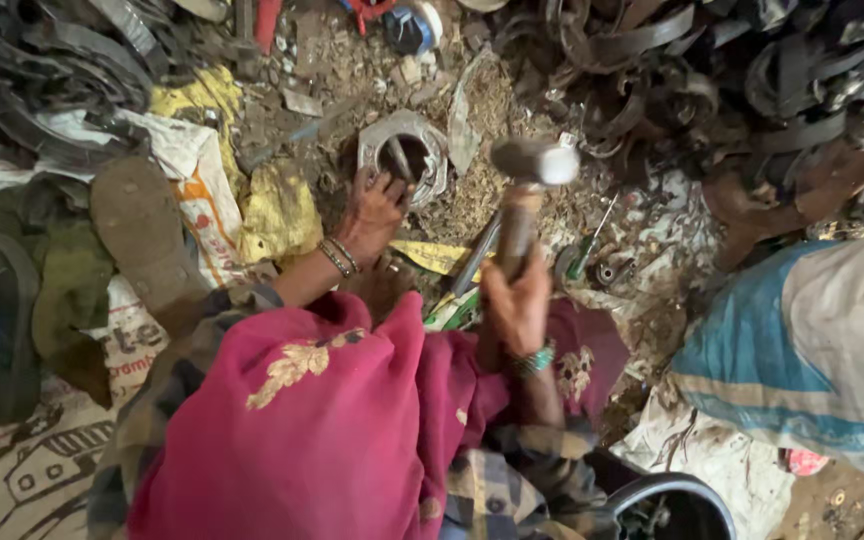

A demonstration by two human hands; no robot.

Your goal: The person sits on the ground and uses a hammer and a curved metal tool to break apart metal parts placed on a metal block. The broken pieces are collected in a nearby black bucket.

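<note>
Two hands are seen at work over littered ground. At the far left, a worn sandal sole [142,235] is laid on printed sacking [187,175], beside a crumpled yellow bag [277,210]. Just right of these, the left hand [372,215] is stretched forward, its fingers spread and pressed on the near rim of a square-flanged metal bearing housing [404,152], which is set flat on the dirt with its round bore turned upward. Whether the rim is pinched or only steadied cannot be told. A thin rod seems to be stood in the bore, though it is blurred.

Right of the housing and nearer the body, a hammer [522,190] is held upright, its handle running away from the person and its steel head raised above and to the right of the housing. The right hand [517,305] is closed tightly round the lower handle. The housing thus lies forward and left of the hammer head, and the left hand is the nearer to it.

Open room is narrow: scrap metal bands [652,70] are heaped at the upper right, a screwdriver [587,250] is lying beside the hammer, and another person's blue-and-white garment [802,340] crowds the right edge.
</note>
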